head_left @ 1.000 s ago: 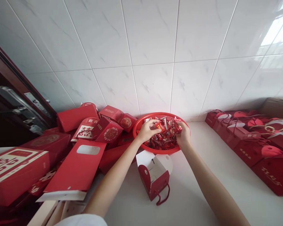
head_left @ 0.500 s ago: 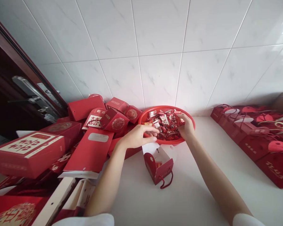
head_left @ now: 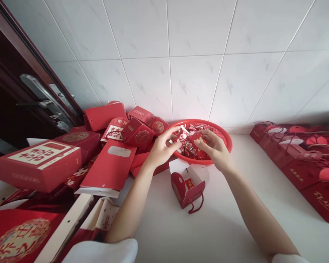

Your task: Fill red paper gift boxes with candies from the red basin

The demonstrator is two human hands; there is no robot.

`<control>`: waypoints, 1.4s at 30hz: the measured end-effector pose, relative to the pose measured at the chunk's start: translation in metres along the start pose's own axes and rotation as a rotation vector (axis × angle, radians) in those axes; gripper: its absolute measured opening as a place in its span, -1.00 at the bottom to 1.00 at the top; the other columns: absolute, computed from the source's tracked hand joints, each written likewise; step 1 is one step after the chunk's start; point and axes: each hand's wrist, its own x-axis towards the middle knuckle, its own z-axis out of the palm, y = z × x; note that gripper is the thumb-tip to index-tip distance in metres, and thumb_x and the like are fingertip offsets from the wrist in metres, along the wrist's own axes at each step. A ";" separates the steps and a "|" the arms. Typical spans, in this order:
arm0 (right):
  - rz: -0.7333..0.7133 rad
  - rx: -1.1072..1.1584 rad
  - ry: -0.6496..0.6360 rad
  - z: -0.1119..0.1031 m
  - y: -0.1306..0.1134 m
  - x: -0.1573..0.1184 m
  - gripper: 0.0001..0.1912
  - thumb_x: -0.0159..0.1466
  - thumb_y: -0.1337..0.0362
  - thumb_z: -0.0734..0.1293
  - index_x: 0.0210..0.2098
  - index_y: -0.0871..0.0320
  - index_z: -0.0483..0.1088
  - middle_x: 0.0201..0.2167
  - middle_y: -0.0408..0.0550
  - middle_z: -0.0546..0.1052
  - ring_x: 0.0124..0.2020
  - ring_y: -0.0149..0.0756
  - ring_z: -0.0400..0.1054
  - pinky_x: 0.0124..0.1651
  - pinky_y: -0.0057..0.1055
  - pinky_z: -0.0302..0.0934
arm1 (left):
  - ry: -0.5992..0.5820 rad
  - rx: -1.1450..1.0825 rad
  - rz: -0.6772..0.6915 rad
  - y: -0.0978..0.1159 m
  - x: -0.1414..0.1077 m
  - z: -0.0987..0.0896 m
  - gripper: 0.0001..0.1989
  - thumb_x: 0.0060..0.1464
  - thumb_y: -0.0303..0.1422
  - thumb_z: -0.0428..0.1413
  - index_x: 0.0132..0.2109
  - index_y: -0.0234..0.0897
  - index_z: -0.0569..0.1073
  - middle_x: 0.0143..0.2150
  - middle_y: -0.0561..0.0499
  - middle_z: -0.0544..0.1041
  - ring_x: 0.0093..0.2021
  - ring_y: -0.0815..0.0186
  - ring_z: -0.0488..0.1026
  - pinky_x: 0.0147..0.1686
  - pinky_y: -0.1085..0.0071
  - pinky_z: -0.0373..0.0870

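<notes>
Both hands are over a red plastic basket [head_left: 225,136] of small wrapped candies [head_left: 192,150]. My left hand [head_left: 164,147] curls its thumb and fingers around a red-and-white wrapped candy at the basket's left side. Opposite it, my right hand [head_left: 214,149] pinches a bright red wrapped candy [head_left: 197,138] between thumb and fingers. Just in front of the basket stands a small red gift box [head_left: 183,193] with its top open and a cord handle hanging from its side. Inside that box lies a red packet [head_left: 190,183].
Red boxes and flat red cartons [head_left: 109,164] are heaped on the left, reaching towards a dark door with a metal handle [head_left: 45,104]. A row of red gift boxes with cord handles [head_left: 298,179] stands on the right. Behind the white tabletop [head_left: 216,223] rises a tiled wall [head_left: 194,84].
My left hand has moved from the basket's near rim in over the candies and closed on one. The right hand has drawn inward with a red candy. The view has shifted slightly.
</notes>
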 end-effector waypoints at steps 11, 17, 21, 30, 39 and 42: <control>0.120 -0.436 -0.438 0.008 0.009 -0.015 -0.83 0.17 0.36 0.36 -0.51 0.07 0.31 -0.64 -0.29 0.32 -0.61 -0.46 0.10 -0.56 -0.50 -0.04 | -0.059 0.213 -0.038 0.001 -0.004 -0.023 -0.52 0.11 -0.30 0.14 0.20 -0.18 0.46 0.18 -0.06 0.53 0.09 0.12 0.48 0.00 0.26 0.45; 0.018 -0.464 -0.383 0.004 0.002 -0.012 -0.88 0.22 0.37 0.31 -0.44 0.08 0.41 -0.50 -0.23 0.48 -0.50 -0.40 0.30 -0.45 -0.48 0.16 | -0.083 0.175 -0.024 0.000 -0.005 -0.022 -0.51 0.12 -0.32 0.14 0.21 -0.19 0.44 0.17 -0.08 0.53 0.13 0.11 0.47 0.07 0.22 0.44; 0.022 -0.503 -0.472 0.001 0.003 -0.015 -0.89 0.19 0.34 0.36 -0.42 0.06 0.53 -0.62 -0.25 0.48 -0.63 -0.41 0.29 -0.57 -0.49 0.14 | -0.068 0.188 -0.015 0.000 -0.006 -0.023 -0.52 0.12 -0.32 0.15 0.21 -0.17 0.45 0.17 -0.07 0.53 0.14 0.10 0.46 0.11 0.18 0.42; -0.103 -0.438 -0.180 0.001 0.010 -0.011 -0.88 0.24 0.18 0.41 -0.29 0.08 0.55 -0.39 -0.10 0.60 -0.40 -0.26 0.48 -0.34 -0.38 0.36 | -0.160 0.062 -0.042 0.007 -0.008 -0.018 -0.47 0.10 -0.31 0.18 0.24 -0.17 0.41 0.27 -0.10 0.45 0.18 0.05 0.44 -0.10 0.29 0.55; -0.008 -0.196 -0.141 -0.006 -0.001 -0.009 -0.64 0.04 0.04 0.59 -0.34 0.11 0.50 -0.42 -0.12 0.50 -0.38 -0.26 0.42 -0.33 -0.34 0.36 | -0.293 -0.004 0.018 0.011 -0.011 -0.006 -0.39 0.10 -0.29 0.24 0.29 -0.13 0.36 0.28 -0.13 0.44 0.21 0.02 0.44 0.03 0.24 0.49; -0.041 -0.246 -0.169 -0.011 -0.007 -0.009 -0.63 0.07 0.01 0.57 -0.41 0.12 0.45 -0.47 -0.13 0.45 -0.40 -0.28 0.37 -0.36 -0.36 0.32 | -0.320 0.027 0.020 0.010 -0.011 -0.007 -0.35 0.08 -0.26 0.27 0.31 -0.16 0.34 0.16 -0.14 0.52 0.13 0.09 0.48 0.01 0.27 0.46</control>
